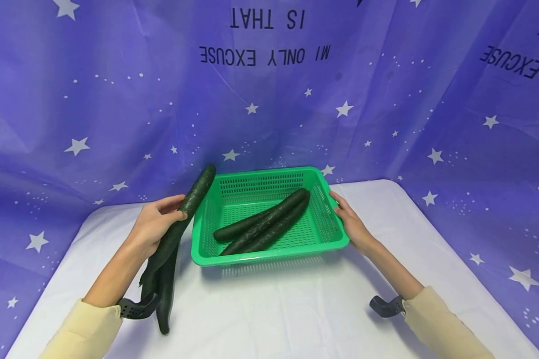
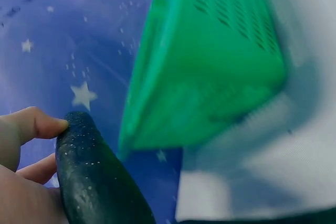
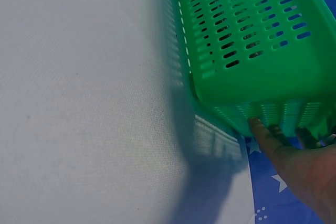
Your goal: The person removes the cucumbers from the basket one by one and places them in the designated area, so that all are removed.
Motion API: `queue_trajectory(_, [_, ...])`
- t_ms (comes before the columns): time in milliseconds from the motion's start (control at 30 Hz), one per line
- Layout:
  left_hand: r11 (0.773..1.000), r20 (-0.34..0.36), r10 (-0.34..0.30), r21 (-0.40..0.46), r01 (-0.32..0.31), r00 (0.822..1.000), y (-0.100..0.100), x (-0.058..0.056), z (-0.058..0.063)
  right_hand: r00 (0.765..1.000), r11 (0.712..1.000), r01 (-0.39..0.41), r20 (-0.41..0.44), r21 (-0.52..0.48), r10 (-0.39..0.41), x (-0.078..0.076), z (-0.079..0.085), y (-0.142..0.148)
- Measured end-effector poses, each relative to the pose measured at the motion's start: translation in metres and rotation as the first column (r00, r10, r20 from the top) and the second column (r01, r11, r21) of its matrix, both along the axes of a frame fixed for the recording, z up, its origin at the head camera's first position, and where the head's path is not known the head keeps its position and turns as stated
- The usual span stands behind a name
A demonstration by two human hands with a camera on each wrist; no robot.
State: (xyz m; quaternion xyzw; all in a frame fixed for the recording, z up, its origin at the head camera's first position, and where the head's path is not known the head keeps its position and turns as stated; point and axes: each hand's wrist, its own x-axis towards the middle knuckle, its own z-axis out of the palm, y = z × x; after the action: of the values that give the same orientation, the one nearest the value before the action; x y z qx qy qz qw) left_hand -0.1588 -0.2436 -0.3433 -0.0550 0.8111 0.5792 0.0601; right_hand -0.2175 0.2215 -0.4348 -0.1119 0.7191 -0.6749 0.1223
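My left hand (image 1: pixel 153 224) grips a long dark-green cucumber (image 1: pixel 196 192), thumb laid across it. It slants up beside the left end of a green plastic basket (image 1: pixel 269 258), its upper tip close to the rim. In the left wrist view, the cucumber (image 2: pixel 100 177) lies against the fingers. At the basket's right end, my right hand (image 1: pixel 352 224) holds the rim and side wall. Its fingers (image 3: pixel 268 137) show against the slotted wall in the right wrist view. Three cucumbers (image 1: pixel 269 224) lie diagonally inside the basket.
More cucumbers (image 1: pixel 165 294) lie under the left forearm, partly hidden by the wrist strap (image 1: pixel 139 306). A white cloth (image 1: pixel 287 309) covers the table. Purple star-printed sheeting (image 1: pixel 269 119) hangs behind it and at the sides.
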Motion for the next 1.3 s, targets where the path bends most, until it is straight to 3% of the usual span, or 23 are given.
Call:
queue_trajectory(233, [0.991, 0.072, 0.106, 0.073, -0.112, 0.992, -0.035, 0.013, -0.025, 1.0, 1.0, -0.002, -0.013, 0.017, 0.002, 0.0, -0.001, 0.0])
queue_trajectory(633, [0.962, 0.151, 0.26, 0.041, -0.269, 0.954, -0.08, 0.031, -0.07, 1.0, 1.0, -0.002, -0.019, 0.011, 0.002, -0.001, -0.004, 0.002])
queue_trajectory(900, [0.919, 0.184, 0.332, 0.158, -0.362, 0.925, -0.093, 0.036, -0.091, 1.0, 1.0, 0.004, -0.022, 0.015, -0.004, -0.001, -0.003, 0.002])
queue_trajectory(1167, [0.898, 0.212, 0.359, 0.185, -0.398, 0.909, -0.095, 0.038, -0.103, 1.0, 1.0, 0.005, -0.018, 0.016, -0.005, 0.0, -0.002, 0.001])
queue_trajectory(1300, [0.904, 0.201, 0.358, 0.167, -0.392, 0.912, -0.094, 0.037, -0.105, 1.0, 1.0, -0.002, -0.019, 0.013, 0.003, 0.0, -0.001, 0.001])
